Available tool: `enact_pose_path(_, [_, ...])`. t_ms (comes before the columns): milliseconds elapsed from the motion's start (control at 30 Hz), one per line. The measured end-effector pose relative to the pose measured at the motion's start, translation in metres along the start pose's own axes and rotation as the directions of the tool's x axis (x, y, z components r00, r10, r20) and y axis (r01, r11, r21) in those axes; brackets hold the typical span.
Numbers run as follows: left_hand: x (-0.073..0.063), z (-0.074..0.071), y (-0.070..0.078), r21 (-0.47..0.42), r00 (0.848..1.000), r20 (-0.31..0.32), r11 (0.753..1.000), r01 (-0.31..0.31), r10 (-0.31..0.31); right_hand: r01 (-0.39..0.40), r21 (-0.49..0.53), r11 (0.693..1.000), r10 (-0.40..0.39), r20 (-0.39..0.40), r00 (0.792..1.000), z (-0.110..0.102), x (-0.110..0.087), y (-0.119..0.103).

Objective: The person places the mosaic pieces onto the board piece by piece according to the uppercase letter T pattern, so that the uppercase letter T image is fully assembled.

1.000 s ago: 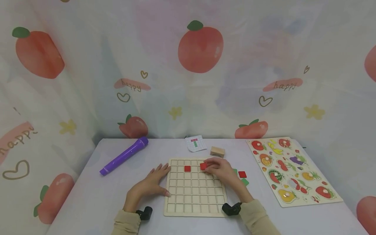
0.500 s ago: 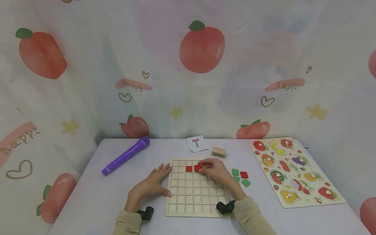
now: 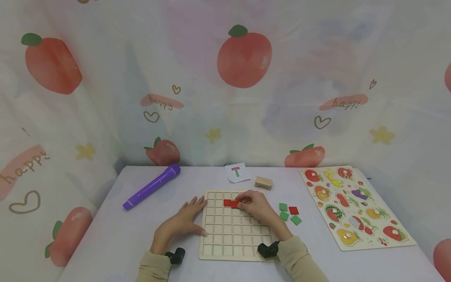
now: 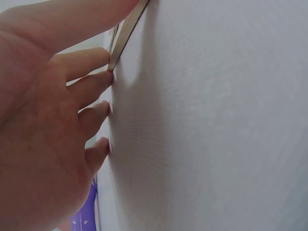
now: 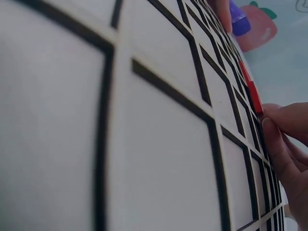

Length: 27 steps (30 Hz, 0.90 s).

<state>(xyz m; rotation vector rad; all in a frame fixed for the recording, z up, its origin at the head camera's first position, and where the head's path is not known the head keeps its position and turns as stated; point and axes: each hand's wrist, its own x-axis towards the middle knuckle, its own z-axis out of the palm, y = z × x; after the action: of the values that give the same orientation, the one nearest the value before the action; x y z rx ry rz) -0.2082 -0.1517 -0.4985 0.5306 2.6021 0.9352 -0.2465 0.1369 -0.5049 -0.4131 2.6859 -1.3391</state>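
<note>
Soft, even, bright light; both wrist views blur up close.

A big white curtain (image 3: 225, 78) hangs behind and on both sides of the desk (image 3: 105, 239). It has red peaches, little hearts, yellow flowers and the word "happy" on it. The desk is pale and smooth. The light is soft.

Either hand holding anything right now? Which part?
The right hand pinches a red tile by its right edge with the fingertips, on the grid board beside another red tile. The left hand holds nothing; it rests flat against the board's left edge.
</note>
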Motion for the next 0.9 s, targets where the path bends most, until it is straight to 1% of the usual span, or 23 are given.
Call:
enact_pose_path(100, [-0.0002, 0.0003, -0.0002, 0.001, 1.000, -0.002, 1.000, -0.005, 0.005, 0.001, -0.020, 1.000, -0.001, 0.000, 1.000, 0.0006, -0.0002, -0.0006])
enact_pose_path(200, [-0.0010, 0.0005, 0.0008, 0.002, 1.000, -0.007, 1.000, -0.004, 0.004, 0.004, -0.010, 1.000, -0.004, 0.013, 1.000, 0.0006, -0.0004, 0.0000])
enact_pose_path(300, [-0.0015, 0.0007, 0.0015, 0.002, 1.000, -0.009, 1.000, -0.001, 0.001, 0.022, -0.001, 1.000, -0.022, 0.036, 0.999, 0.0004, -0.0003, 0.0019])
enact_pose_path(400, [-0.0014, 0.0005, 0.0021, -0.002, 1.000, -0.007, 1.000, 0.000, 0.000, 0.037, -0.019, 0.999, -0.036, 0.047, 0.998, 0.0010, 0.0009, 0.0024])
enact_pose_path(567, [-0.0002, 0.0006, 0.0017, -0.001, 1.000, -0.003, 1.000, 0.003, -0.003, 0.034, -0.070, 0.997, -0.032, 0.027, 0.999, 0.0024, 0.0019, -0.0010])
enact_pose_path(900, [0.0001, 0.0026, -0.0013, 0.000, 1.000, -0.008, 1.000, 0.000, 0.000, 0.025, -0.074, 0.997, -0.027, -0.021, 0.999, 0.0037, -0.0008, -0.0041])
